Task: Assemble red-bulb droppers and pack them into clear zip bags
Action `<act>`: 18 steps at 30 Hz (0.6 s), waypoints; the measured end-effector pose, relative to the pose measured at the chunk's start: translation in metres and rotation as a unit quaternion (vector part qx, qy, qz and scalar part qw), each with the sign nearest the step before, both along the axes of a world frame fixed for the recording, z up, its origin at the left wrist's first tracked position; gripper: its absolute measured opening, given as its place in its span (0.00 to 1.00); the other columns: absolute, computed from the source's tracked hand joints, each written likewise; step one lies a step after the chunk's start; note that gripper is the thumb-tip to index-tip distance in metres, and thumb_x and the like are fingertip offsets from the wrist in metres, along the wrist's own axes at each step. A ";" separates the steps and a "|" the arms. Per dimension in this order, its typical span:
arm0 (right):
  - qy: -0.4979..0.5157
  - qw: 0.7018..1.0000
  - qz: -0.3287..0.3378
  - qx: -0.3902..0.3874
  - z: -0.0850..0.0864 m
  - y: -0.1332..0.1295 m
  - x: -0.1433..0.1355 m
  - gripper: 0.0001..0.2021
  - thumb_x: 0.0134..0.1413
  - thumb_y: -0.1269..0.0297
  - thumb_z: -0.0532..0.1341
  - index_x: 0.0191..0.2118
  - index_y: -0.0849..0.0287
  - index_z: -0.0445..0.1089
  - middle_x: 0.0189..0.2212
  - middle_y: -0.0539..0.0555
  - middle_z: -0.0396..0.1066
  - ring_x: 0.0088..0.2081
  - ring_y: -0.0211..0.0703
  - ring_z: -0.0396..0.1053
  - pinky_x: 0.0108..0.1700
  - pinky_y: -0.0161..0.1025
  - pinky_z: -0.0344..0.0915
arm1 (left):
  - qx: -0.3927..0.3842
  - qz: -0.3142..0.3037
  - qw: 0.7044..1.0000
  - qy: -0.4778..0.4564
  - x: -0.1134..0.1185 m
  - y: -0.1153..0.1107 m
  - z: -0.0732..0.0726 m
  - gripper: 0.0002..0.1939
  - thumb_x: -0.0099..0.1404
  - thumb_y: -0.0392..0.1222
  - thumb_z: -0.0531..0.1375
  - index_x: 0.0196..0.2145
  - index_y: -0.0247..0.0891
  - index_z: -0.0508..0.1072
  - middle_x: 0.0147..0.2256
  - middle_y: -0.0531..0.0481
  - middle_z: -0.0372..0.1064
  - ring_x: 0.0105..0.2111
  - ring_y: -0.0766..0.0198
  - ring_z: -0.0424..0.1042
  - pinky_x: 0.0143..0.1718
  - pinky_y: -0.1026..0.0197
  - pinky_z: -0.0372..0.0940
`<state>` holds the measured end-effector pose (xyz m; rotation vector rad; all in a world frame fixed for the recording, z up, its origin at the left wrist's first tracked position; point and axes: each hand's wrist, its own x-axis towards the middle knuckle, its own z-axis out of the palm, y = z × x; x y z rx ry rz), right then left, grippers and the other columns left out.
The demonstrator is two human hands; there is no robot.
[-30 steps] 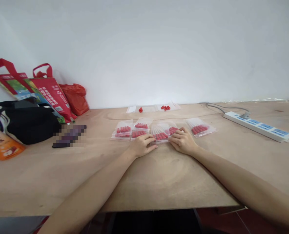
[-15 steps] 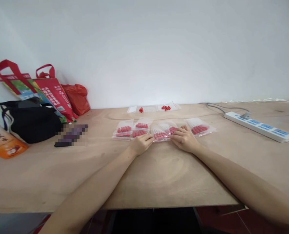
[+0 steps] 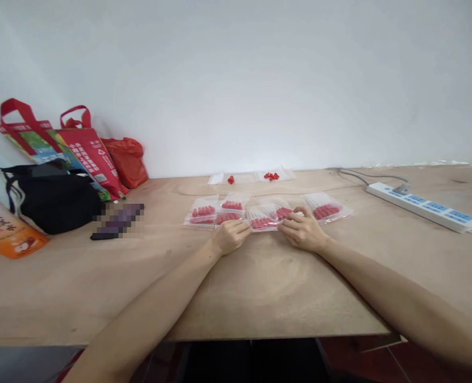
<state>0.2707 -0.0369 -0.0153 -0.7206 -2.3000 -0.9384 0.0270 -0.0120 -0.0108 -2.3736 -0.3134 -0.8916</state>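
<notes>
At the middle of the table, a clear plastic bag point(image 3: 262, 220) with several red-tipped sticks lies between my hands. My left hand point(image 3: 232, 235) pinches its near left corner, and my right hand point(image 3: 302, 230) is closed on its near right corner. Another bag of red-tipped items point(image 3: 280, 213) shows just behind, partly hidden by my right fingers. To the left lie stacked bags of red pieces point(image 3: 203, 211) and more such bags point(image 3: 232, 206). Right of my right hand is a bag of red-tipped sticks point(image 3: 327, 209).
Small bags with loose red pieces point(image 3: 271, 176) lie near the wall. A white power strip point(image 3: 423, 207) with a grey cable is at the right. At the left are a phone point(image 3: 118, 221), a black bag point(image 3: 56, 199), an orange-and-white pouch point(image 3: 13, 229) and red shopping bags point(image 3: 92, 159).
The bag between my hands now lies flatter, its red tips showing more clearly. My right fingers have shifted slightly; both hands remain at its near edge.
</notes>
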 end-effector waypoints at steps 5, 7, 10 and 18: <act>0.010 1.000 -0.015 -0.011 0.002 -0.002 -0.001 0.10 0.53 0.73 0.52 0.25 0.60 0.67 0.20 0.49 0.66 0.30 0.36 0.59 0.41 0.41 0.48 | -0.014 0.003 1.000 -0.007 0.000 -0.001 0.000 0.10 0.62 0.32 0.50 0.29 0.34 0.70 0.28 0.48 0.71 0.27 0.66 0.70 0.29 0.64 0.66; 0.021 1.000 -0.018 -0.011 0.004 -0.003 -0.004 0.09 0.53 0.71 0.52 0.26 0.59 0.67 0.21 0.50 0.66 0.30 0.36 0.59 0.41 0.41 0.48 | -0.022 0.008 1.000 -0.010 0.001 -0.002 -0.001 0.09 0.62 0.32 0.50 0.28 0.34 0.70 0.28 0.48 0.71 0.27 0.66 0.70 0.29 0.64 0.66; 0.033 0.999 -0.008 0.001 0.004 -0.003 -0.016 0.08 0.54 0.69 0.53 0.27 0.59 0.68 0.22 0.50 0.67 0.31 0.37 0.59 0.40 0.40 0.49 | -0.037 0.010 0.999 -0.006 0.003 -0.003 -0.001 0.10 0.62 0.32 0.51 0.28 0.34 0.70 0.27 0.49 0.71 0.27 0.67 0.70 0.30 0.64 0.66; 0.035 0.998 0.024 0.036 0.000 0.000 -0.052 0.09 0.54 0.72 0.53 0.27 0.60 0.69 0.21 0.50 0.66 0.28 0.37 0.57 0.39 0.40 0.49 | -0.035 0.008 0.999 -0.012 0.006 -0.006 0.002 0.10 0.62 0.33 0.50 0.29 0.34 0.70 0.29 0.49 0.72 0.28 0.66 0.70 0.31 0.64 0.67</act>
